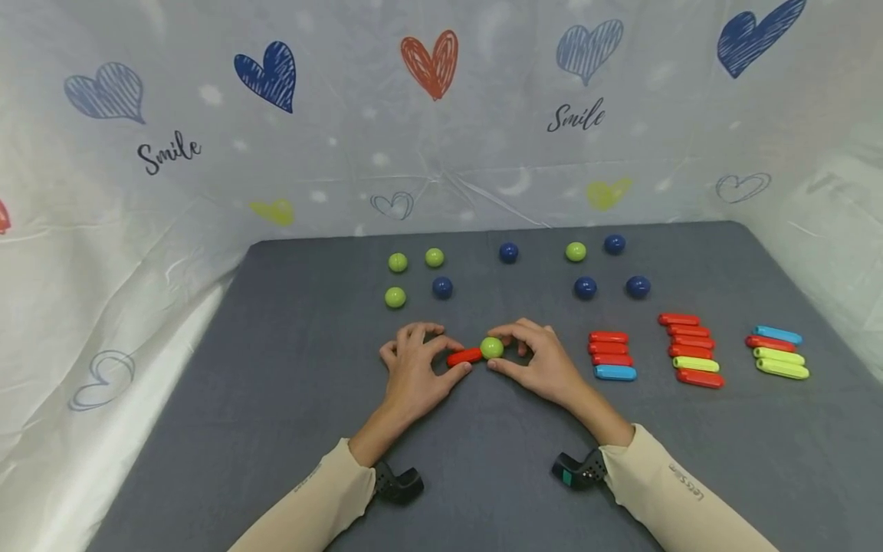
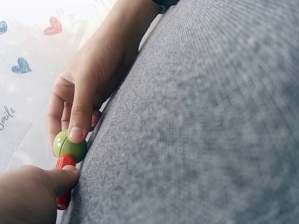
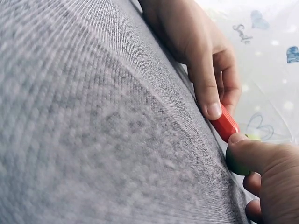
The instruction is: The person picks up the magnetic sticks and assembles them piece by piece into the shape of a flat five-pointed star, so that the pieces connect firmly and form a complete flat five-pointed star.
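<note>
My left hand pinches a short red plastic stick between thumb and fingers, low over the grey cloth. Thumb and fingers of my right hand hold a green ball against the stick's right end. In the left wrist view the ball meets the tip of the red stick, and a seam line runs across the ball. From the right wrist, the red stick shows ridged sides, while the right thumb covers part of the ball. Whether the two are joined cannot be told.
Green balls and blue balls lie in loose groups toward the back of the grey table. To the right are three stacks of sticks: red, yellow and light blue. A heart-printed white sheet hangs behind.
</note>
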Motion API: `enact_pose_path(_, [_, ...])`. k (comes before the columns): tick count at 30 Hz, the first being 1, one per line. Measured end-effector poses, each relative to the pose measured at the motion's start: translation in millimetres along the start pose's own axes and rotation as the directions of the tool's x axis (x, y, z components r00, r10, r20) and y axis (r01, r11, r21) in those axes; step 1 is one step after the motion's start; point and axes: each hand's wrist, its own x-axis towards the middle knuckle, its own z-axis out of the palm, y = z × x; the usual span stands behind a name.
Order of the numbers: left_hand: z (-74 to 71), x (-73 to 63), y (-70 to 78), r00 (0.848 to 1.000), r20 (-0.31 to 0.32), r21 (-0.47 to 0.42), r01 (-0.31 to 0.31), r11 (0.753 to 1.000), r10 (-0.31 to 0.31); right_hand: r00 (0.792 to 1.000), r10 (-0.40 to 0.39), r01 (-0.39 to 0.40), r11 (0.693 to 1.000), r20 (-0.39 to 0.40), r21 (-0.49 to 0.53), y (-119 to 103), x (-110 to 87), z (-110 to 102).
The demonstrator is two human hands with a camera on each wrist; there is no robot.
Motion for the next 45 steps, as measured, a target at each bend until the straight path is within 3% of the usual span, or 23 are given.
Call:
enact_pose_path(9, [-0.4,-0.6,-0.9,1.000,-0.004,-0.003,0.002,1.000,-0.002,0.999,0.007,-0.008,1.000,0.049,0.011,-1.9,2.0,-4.1])
enact_pose_path(15, [-0.2,-0.8,-0.4,1.000,-0.021,-0.018,0.012,1.000,-0.013,0.995,0.068,-0.072,0.996,0.072,0.056,-0.2,8.3,-32.8])
enact_pose_path(20, [0.6,-2.4,-1.1,0.999,-0.049,-0.022,0.008,1.000,-0.009,0.990,0.115,-0.111,0.992,0.085,-0.054,11.8,11.0,-71.1])
enact_pose_path(25, [1.6,-1.9,-2.4,0.999,-0.043,-0.029,0.007,1.000,-0.008,0.971,0.201,-0.176,0.967,0.131,-0.183,21.6,6.1,-112.8])
enact_pose_path(32, [0.3,0.2,-1.4,0.999,-0.043,-0.038,0.006,0.999,-0.008,0.916,0.313,-0.223,0.916,0.249,-0.333,33.6,-0.7,-152.1])
enact_pose_path(36, [-0.2,1.0,-0.7,0.999,-0.043,-0.037,0.000,0.999,-0.001,0.889,0.360,-0.237,0.891,0.282,-0.387,37.5,-2.0,-158.9])
enact_pose_path(39, [-0.4,1.2,-0.6,0.999,-0.041,-0.034,-0.006,0.999,0.005,0.882,0.367,-0.235,0.886,0.296,-0.399,38.8,-1.6,-159.0])
enact_pose_path(42, [-0.8,1.2,-0.6,0.999,-0.033,-0.034,-0.008,0.999,0.007,0.890,0.351,-0.222,0.891,0.292,-0.395,39.0,-1.2,-155.0])
enact_pose_path(45, [-0.8,0.9,-1.1,1.000,-0.026,-0.031,-0.009,0.999,0.008,0.912,0.302,-0.184,0.906,0.279,-0.381,38.3,-0.6,-146.7])
